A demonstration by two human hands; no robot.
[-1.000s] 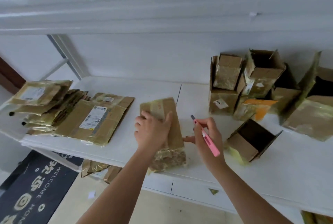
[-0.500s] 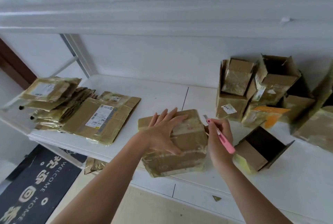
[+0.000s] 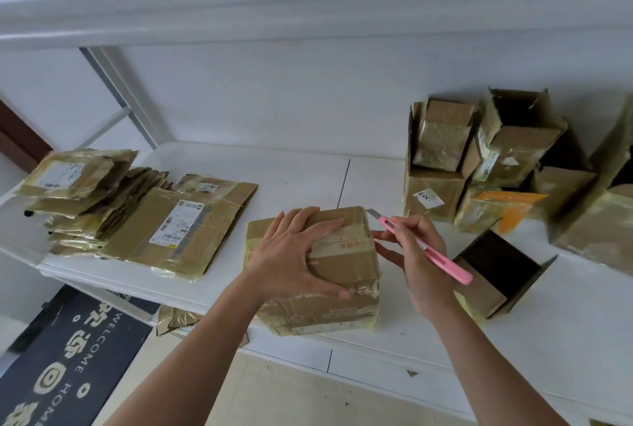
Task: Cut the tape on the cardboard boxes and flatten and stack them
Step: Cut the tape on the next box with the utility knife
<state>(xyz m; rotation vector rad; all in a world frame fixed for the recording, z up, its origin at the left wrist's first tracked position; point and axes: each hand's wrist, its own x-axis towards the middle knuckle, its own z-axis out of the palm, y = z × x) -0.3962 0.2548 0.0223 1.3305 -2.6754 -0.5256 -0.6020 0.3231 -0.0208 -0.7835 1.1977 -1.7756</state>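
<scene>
Left fingers (image 3: 310, 227) splayed flat on box (image 3: 342, 275), right hand (image 3: 416, 254) pinching pink cutter (image 3: 424, 249) just right of box, blade at its top-right corner.

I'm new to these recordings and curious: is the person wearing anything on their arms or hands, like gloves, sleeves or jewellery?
Nothing that shows. Both forearms are bare up to the frame's edge, with no sleeves in view. The left hand and right hand wear no gloves, and no rings, watch or bracelets are visible.

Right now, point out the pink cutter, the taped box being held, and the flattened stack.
pink cutter (image 3: 442, 259): head view, mid-handle.
taped box (image 3: 346, 263): head view, top face.
flattened stack (image 3: 178, 230): head view, top sheet.
</scene>
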